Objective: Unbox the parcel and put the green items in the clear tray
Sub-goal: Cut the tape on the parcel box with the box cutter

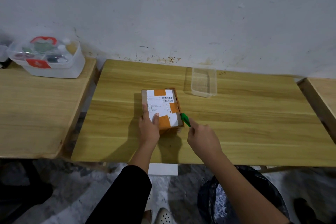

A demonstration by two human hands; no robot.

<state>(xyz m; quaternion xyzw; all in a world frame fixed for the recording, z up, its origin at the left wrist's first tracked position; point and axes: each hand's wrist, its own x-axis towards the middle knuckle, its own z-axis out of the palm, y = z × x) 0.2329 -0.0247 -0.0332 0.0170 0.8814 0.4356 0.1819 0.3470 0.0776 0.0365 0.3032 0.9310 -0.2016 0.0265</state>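
A small cardboard parcel (164, 104) with orange tape and a white shipping label lies in the middle of the wooden table (236, 123). My left hand (149, 125) rests flat on its near left part, fingers spread over the label. My right hand (202, 137) grips a small green cutter (185, 119), whose tip touches the parcel's right edge at the seam. The clear tray (203, 82) stands apart, behind and to the right of the parcel, with nothing visible inside it.
A second wooden table (36, 111) on the left carries a white lidded storage box (48, 58) with red clasps and small items inside. A third table edge (323, 96) shows at the right. A black bag (236, 200) lies on the floor below.
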